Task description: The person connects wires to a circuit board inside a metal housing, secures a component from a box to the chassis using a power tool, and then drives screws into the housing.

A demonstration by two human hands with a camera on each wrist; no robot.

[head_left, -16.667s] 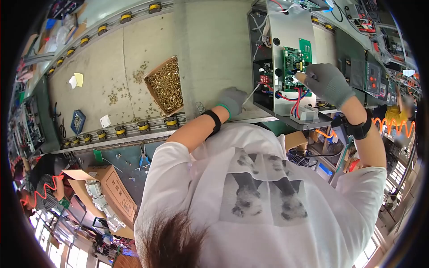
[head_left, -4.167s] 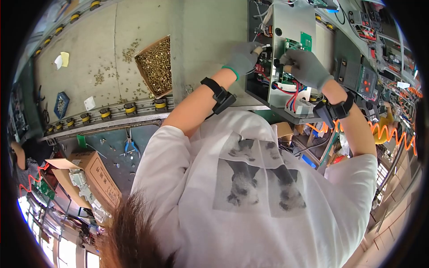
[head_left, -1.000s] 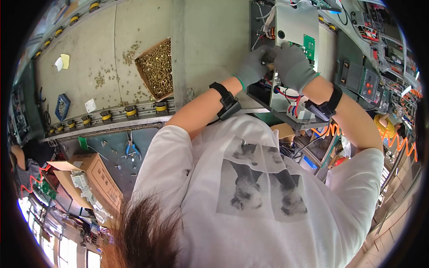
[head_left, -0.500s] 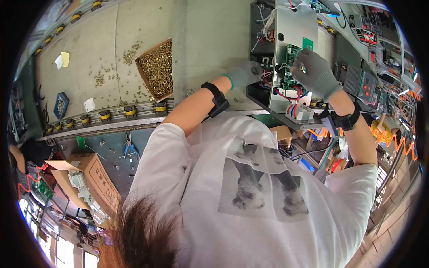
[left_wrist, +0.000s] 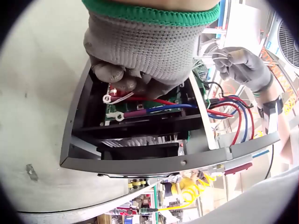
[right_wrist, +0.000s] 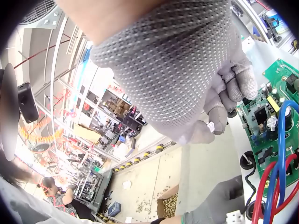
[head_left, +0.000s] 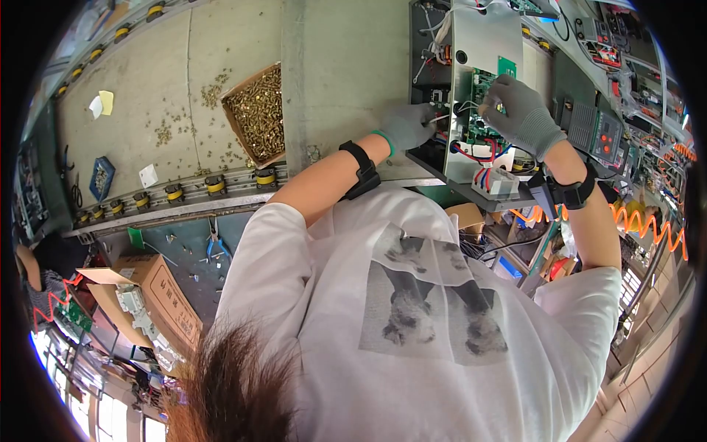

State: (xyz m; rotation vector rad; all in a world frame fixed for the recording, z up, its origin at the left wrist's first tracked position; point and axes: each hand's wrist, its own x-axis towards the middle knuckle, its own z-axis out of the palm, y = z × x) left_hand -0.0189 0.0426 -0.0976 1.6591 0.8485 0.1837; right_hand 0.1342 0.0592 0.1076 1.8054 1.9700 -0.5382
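Note:
My gloved left hand (head_left: 407,127) is at the open side of a black metal chassis (left_wrist: 117,163). Its fingers curl over the interior, and a white plug (right_wrist: 235,217) shows at their tips in the right wrist view. My gloved right hand (head_left: 524,118) is above the green circuit board (right_wrist: 266,121) on the chassis's metal plate. Between thumb and forefinger it pinches a small white connector (right_wrist: 210,126), with thin white wires (left_wrist: 219,55) by those fingers in the left wrist view. Below my left fingers lie a red cable's ring terminal (left_wrist: 107,99) and a blue cable (left_wrist: 170,107).
A box of brass fasteners (head_left: 258,114) is on the bench to the left, with loose ones scattered around. Rollers (head_left: 215,183) line the bench edge. Blue-handled pliers (head_left: 216,247) and an open carton (head_left: 166,295) lie lower left. A grey control unit (head_left: 595,131) stands at right.
A second ago both hands were together at the plate's edge; they have since parted, right hand over the board. In the last half second my left hand has shifted slightly toward the chassis.

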